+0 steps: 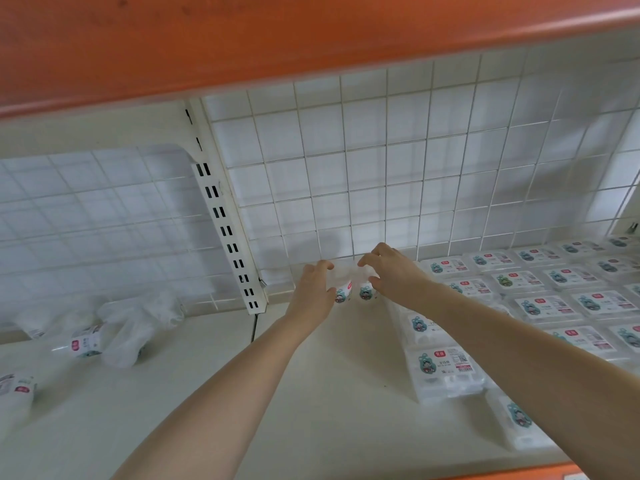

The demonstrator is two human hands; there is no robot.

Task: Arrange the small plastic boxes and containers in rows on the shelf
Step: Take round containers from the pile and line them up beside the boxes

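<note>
Currently, head view only. Both bare arms stretched deep into the white shelf (214, 393), up against the wire-grid back panel (363, 174).

Left hand (313, 292) curled round a small round clear container (341, 289), fingers over its top, thumb at the side. Right hand (393, 275) gripping a second round container (365, 289) the same way. Both containers upright, just beside each other, possibly touching; hard to tell through the fingers. Matching labels with a teal cartoon figure facing the camera. Both standing at the shelf's rear edge, near the grid.

Right of the hands: flat rectangular clear boxes (443, 372) laid label-up in rows, running from the front of the shelf to the back and off to the right edge. Nearest row partly hidden under the right forearm.

Left bay, beyond the slotted white upright (225, 230): loose containers lying on their sides (85, 342), not in rows, beside a crumpled clear plastic bag (138, 323). One more container (15, 393) tipped over at the far left edge, cut off by the frame.

Orange shelf board (277, 36) overhead. Orange front lip (519, 472) at bottom right.
</note>
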